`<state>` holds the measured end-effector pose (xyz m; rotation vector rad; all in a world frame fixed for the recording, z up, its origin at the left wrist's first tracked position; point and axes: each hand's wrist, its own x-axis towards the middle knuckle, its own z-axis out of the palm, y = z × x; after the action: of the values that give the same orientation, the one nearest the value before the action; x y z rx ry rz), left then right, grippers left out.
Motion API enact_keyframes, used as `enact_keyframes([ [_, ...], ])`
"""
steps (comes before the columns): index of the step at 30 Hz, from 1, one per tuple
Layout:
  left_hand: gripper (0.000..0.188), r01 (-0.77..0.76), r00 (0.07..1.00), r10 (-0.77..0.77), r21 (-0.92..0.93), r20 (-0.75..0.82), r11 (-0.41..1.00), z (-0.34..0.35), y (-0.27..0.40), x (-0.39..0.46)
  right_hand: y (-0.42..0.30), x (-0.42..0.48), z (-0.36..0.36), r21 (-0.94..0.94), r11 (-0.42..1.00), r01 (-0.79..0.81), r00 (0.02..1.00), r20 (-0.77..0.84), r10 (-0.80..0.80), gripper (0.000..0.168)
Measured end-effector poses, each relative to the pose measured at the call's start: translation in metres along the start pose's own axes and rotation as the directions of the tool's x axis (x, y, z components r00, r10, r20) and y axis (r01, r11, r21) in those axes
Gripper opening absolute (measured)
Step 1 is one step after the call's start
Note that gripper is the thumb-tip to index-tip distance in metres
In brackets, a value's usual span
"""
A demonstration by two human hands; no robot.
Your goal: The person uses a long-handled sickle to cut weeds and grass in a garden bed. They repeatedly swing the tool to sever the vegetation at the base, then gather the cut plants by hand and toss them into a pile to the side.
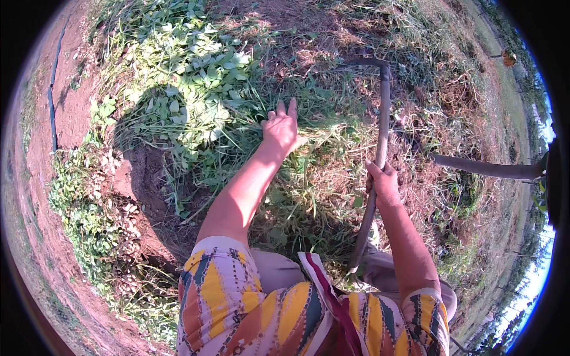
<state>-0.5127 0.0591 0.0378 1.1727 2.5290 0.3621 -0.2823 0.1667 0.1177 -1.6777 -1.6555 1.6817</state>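
My right hand (pixel 384 181) is closed around the long wooden handle of a hoe-like hand tool (pixel 384 102), which stands tilted upward in the view. The tool's dark head bends off to the left at the far end and rests on or over cut grass. My left hand (pixel 281 127) reaches forward over the grass and weeds (pixel 329 107), fingers spread, at the right edge of a heap of green leafy plants (pixel 196 71). Its palm faces down and its underside is hidden.
Uprooted peanut plants with pods (pixel 127 218) lie at the left beside bare reddish soil. A dark hose (pixel 51 98) runs along the far left. A thick wooden pole or branch (pixel 487 168) juts in from the right. Dry weeds (pixel 449 102) cover the ground at right.
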Motion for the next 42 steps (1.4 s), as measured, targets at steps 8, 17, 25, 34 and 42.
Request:
enact_keyframes([
  [8, 0.031, -0.455, 0.890, 0.455, 0.001, 0.026, 0.891, 0.060, -0.046, -0.061, 0.101, 0.013, 0.017, 0.144, 0.982, -0.121, 0.992, 0.062, 0.113, 0.017],
  [17, 0.022, -0.752, 0.463, 0.750, -0.238, 0.472, 0.615, 0.059, 0.036, -0.134, 0.162, 0.066, -0.015, 0.338, 0.922, -0.191, 0.969, -0.087, 0.232, 0.017],
  [25, 0.046, -0.253, 0.963, 0.259, -0.085, 0.077, 0.964, 0.052, -0.044, -0.077, 0.201, 0.083, -0.013, -0.589, 0.787, -0.183, 0.982, -0.147, 0.118, 0.044],
  [34, 0.062, -0.312, 0.879, 0.201, 0.204, 0.431, 0.928, 0.047, 0.013, -0.002, 0.176, 0.075, 0.001, -0.507, 0.853, -0.123, 0.988, 0.023, 0.156, 0.035],
  [42, 0.038, -0.084, 0.937, 0.103, -0.072, 0.334, 0.994, 0.068, -0.012, 0.008, 0.197, 0.088, -0.008, -0.608, 0.786, -0.111, 0.994, -0.057, 0.096, 0.035],
])
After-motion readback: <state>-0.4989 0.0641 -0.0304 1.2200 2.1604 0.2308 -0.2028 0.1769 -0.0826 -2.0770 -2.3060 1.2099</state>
